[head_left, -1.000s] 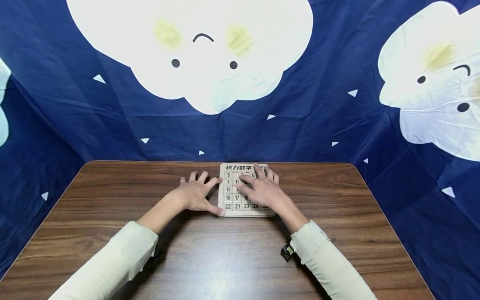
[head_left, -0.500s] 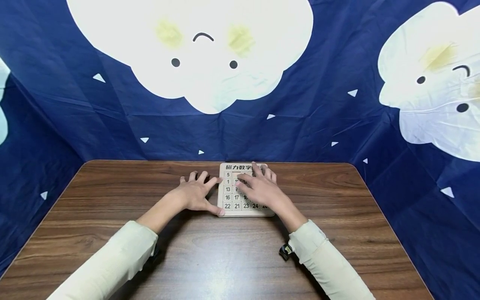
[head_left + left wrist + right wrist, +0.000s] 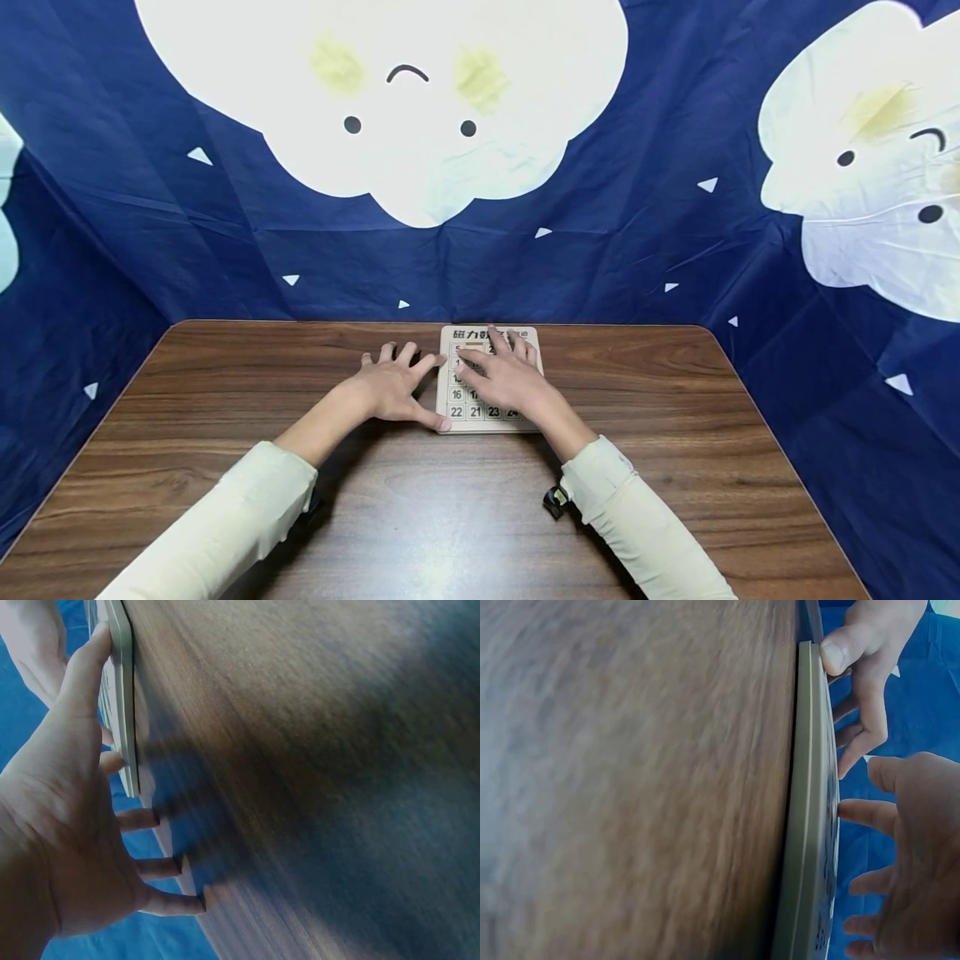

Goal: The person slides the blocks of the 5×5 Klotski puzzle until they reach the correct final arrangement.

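Note:
A pale number puzzle board lies flat at the table's far edge in the head view, with rows of numbered tiles and dark lettering along its top. My left hand has its fingers spread, with thumb and index fingertip on the board's left border. The left wrist view shows that thumb against the board's edge. Over the tiles, my right hand hides much of the middle and right columns. In the right wrist view its index finger touches the board's face. A gap shows in the top row beside the 5.
The brown wood-grain table extends on both sides and toward me. Behind it hangs a dark blue cloth printed with white clouds and small triangles. A small black device sits at the right sleeve cuff.
My right hand has shifted left across the board, its index finger now near the left columns. The left hand and the board have stayed in place.

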Demonstrator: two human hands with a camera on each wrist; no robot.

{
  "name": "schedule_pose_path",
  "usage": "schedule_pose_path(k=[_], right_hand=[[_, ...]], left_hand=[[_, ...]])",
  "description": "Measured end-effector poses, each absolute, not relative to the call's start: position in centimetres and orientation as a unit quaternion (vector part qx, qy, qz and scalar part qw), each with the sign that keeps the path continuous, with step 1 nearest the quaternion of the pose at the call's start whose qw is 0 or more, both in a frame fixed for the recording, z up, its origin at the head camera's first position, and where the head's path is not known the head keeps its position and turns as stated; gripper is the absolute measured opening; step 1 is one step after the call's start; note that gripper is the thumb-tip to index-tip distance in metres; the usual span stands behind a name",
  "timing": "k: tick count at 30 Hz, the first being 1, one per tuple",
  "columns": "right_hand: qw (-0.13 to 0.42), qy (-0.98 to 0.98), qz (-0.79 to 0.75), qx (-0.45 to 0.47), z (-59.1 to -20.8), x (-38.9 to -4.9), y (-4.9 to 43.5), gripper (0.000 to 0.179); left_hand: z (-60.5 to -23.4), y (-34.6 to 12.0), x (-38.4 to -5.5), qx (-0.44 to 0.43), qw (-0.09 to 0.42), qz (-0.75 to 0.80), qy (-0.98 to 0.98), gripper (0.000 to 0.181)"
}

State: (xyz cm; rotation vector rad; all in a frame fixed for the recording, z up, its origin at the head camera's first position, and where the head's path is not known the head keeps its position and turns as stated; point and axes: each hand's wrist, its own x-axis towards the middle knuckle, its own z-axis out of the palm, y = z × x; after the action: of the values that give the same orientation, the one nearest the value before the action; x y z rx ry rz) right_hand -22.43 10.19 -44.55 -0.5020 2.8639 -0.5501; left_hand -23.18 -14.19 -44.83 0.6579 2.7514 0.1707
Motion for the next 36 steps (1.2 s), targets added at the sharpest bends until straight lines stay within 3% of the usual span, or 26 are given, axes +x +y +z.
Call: schedule_pose_path(k=[23,36], right_hand=[[0.094,0.969,-0.184,-0.136,-44.7,-22.1,12.6,0.057],[0.104,0.964,-0.164,-0.183,-44.7,-19.8,10.7,0.057]], left_hand=[[-44.6,-14.2,-23.1,0.226,0.163,0.068,0.958,0.125],[-44.7,-14.2,-23.1,0.232,0.161,0.072,0.957,0.122]])
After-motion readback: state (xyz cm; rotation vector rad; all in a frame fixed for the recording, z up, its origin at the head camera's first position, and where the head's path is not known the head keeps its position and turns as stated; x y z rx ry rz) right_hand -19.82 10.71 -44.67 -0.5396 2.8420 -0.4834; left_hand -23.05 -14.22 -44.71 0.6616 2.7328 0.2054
